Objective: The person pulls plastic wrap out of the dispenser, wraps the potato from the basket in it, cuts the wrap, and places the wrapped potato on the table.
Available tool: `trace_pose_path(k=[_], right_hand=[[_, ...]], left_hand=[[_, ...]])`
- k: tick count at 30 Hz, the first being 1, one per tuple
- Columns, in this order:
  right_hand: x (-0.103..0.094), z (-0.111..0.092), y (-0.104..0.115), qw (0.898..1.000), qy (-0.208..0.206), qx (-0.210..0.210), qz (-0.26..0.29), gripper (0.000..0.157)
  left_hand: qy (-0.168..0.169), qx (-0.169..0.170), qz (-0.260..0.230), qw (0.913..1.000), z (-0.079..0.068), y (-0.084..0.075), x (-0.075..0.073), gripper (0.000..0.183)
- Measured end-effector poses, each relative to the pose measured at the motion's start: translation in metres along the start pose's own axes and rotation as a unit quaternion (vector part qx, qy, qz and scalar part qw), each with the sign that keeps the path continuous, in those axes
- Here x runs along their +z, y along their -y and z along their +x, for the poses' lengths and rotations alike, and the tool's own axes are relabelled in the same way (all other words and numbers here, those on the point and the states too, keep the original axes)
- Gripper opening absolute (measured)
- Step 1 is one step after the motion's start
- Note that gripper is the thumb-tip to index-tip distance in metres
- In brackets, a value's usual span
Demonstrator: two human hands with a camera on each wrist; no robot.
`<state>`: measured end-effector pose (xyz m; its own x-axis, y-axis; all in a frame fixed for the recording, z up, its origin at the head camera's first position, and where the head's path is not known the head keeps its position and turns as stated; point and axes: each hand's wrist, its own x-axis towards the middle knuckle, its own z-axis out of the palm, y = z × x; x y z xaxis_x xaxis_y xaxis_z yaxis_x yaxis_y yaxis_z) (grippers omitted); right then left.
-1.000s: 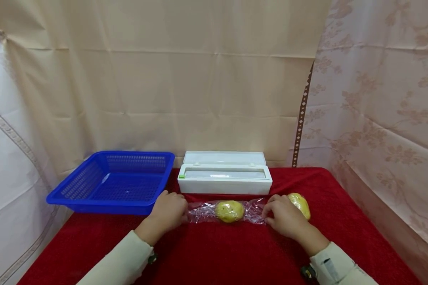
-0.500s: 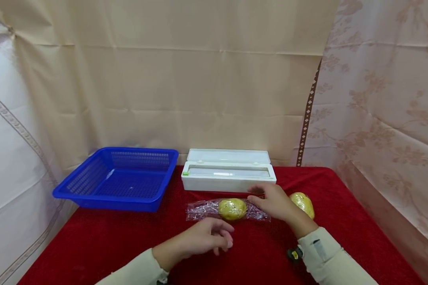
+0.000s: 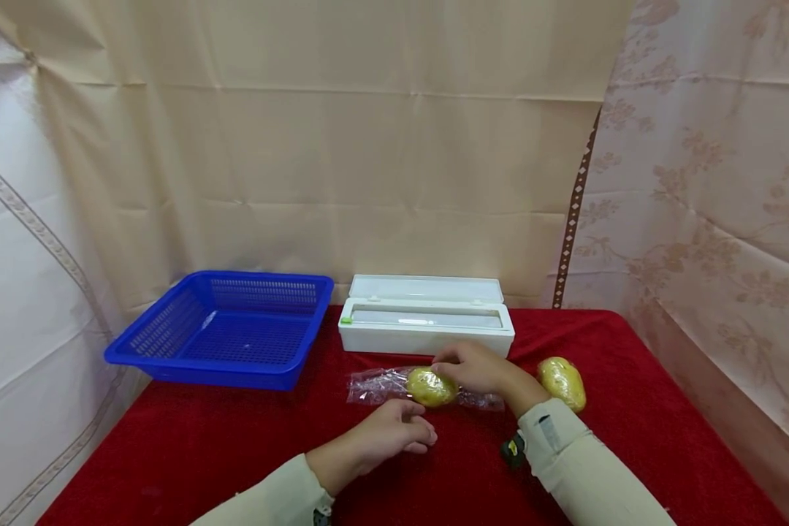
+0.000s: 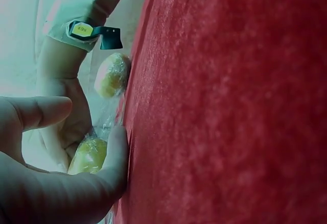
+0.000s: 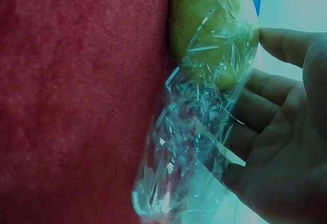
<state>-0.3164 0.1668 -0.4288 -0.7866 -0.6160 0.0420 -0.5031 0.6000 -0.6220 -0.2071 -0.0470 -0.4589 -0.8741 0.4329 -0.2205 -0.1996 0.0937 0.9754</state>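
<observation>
In the head view, a potato (image 3: 432,387) lies on the red cloth in a strip of clear plastic wrap (image 3: 376,386), whose loose ends spread to both sides. My right hand (image 3: 476,369) reaches over its right far side. In the right wrist view the thumb touches the wrapped potato (image 5: 214,30), and the fingers (image 5: 265,89) lie slightly bent behind the film, tips partly hidden. My left hand (image 3: 391,437) hovers just in front of the potato, holding nothing. In the left wrist view its thumb and fingers stand apart, loosely bent.
A second wrapped potato (image 3: 562,383) lies at the right, beside my right forearm. A white plastic wrap dispenser box (image 3: 427,340) stands behind with its lid raised. At the back left is a blue plastic basket (image 3: 204,374). Curtains (image 3: 368,146) hang behind the table.
Both hands have let go of the wrap's ends. The left hand came right and nearer the front; the right hand moved left onto the potato.
</observation>
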Motion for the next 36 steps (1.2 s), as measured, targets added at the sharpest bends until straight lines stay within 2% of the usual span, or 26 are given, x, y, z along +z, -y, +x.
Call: trace_pose_path(k=[6, 10, 13, 15, 20, 26, 31, 36], right_hand=[[0.001, -0.005, -0.003, 0.999, -0.008, 0.023, 0.031, 0.021], [0.001, -0.013, 0.001, 0.998, -0.027, 0.040, 0.044, 0.021], [0.002, -0.023, 0.003, 0.996, -0.037, 0.054, 0.063, 0.023], [0.004, -0.030, 0.005, 0.993, -0.038, 0.063, 0.094, 0.025], [0.014, -0.049, 0.016, 0.972, -0.040, 0.110, 0.206, 0.030], [0.027, -0.065, 0.028, 0.949, -0.050, 0.160, 0.267, 0.034], [0.037, -0.073, 0.031, 0.940, -0.048, 0.162, 0.297, 0.034], [0.045, -0.076, 0.028, 0.933, -0.046, 0.169, 0.314, 0.034]], left_hand=[[-0.017, -0.007, 0.014, 0.9997, 0.002, 0.000, 0.001, 0.070], [-0.029, -0.009, 0.047, 0.9984, 0.002, -0.002, -0.001, 0.068], [-0.037, -0.002, 0.068, 0.9970, 0.000, -0.005, -0.004, 0.066], [-0.041, 0.010, 0.072, 0.9965, -0.001, -0.007, -0.006, 0.062], [-0.043, 0.038, 0.081, 0.9950, -0.002, -0.011, -0.012, 0.051], [-0.008, 0.028, 0.060, 0.9978, -0.005, -0.016, -0.022, 0.049], [0.025, 0.017, 0.049, 0.9983, -0.009, -0.017, -0.030, 0.046], [0.039, -0.005, 0.050, 0.9980, -0.010, -0.015, -0.032, 0.044]])
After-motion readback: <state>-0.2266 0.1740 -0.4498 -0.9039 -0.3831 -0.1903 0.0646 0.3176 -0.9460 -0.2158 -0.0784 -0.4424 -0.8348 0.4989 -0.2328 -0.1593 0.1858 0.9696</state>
